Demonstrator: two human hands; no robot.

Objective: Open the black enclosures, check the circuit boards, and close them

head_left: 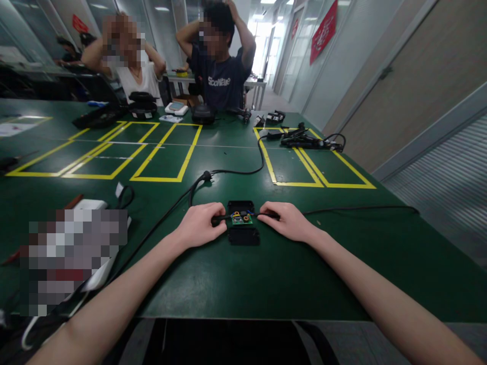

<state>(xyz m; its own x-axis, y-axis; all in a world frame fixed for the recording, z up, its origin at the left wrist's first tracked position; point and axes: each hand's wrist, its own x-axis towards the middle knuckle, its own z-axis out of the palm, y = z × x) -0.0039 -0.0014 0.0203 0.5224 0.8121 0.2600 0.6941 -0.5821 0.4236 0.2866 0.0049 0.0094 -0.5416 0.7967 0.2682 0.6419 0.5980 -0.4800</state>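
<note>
A small green circuit board (242,220) with copper coils lies between my hands, joined to a black cable on either side. Behind it sits one half of a black plastic case (240,205), and in front of it the other half, a flat black cover (244,236). My left hand (201,223) is closed on the black cable just left of the board. On the other side my right hand (286,219) pinches the black cable (357,208) that runs off to the right. My palms hide parts of both cables.
A pixelated device with white edges (102,271) lies at the left. A black plug (206,176) rests beyond my left hand. Yellow tape rectangles (155,179) mark the green table (243,284). Tangled black cables (304,138) lie at the far right. Two people sit across the table.
</note>
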